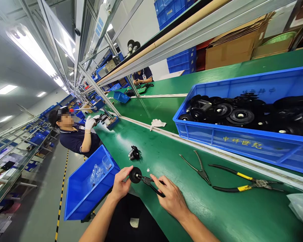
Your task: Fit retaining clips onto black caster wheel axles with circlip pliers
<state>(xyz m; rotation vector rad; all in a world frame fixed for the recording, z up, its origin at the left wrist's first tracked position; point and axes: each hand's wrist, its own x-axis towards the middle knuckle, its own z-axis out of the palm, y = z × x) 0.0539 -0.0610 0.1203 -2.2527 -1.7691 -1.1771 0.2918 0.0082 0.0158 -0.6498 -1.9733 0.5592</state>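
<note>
My left hand (121, 184) is closed on the edge of a round black wheel (135, 175) at the near edge of the green bench. In my right hand (171, 195) are the handles of black pliers (148, 182), whose tips touch the light centre of the wheel. A small pale ring (148, 170) lies just beyond the pliers. Farther back on the bench stands a black wheel part (134, 153). To the right lie metal pliers (200, 169) and a larger pair with black and yellow handles (244, 182).
A long blue crate (217, 136) of black wheels stands at the right. Another blue bin (84, 193) with clear plastic bags is at the left. A white glove (158, 123) lies by the metal rail. One person (75, 134) works at the left, another behind the frame.
</note>
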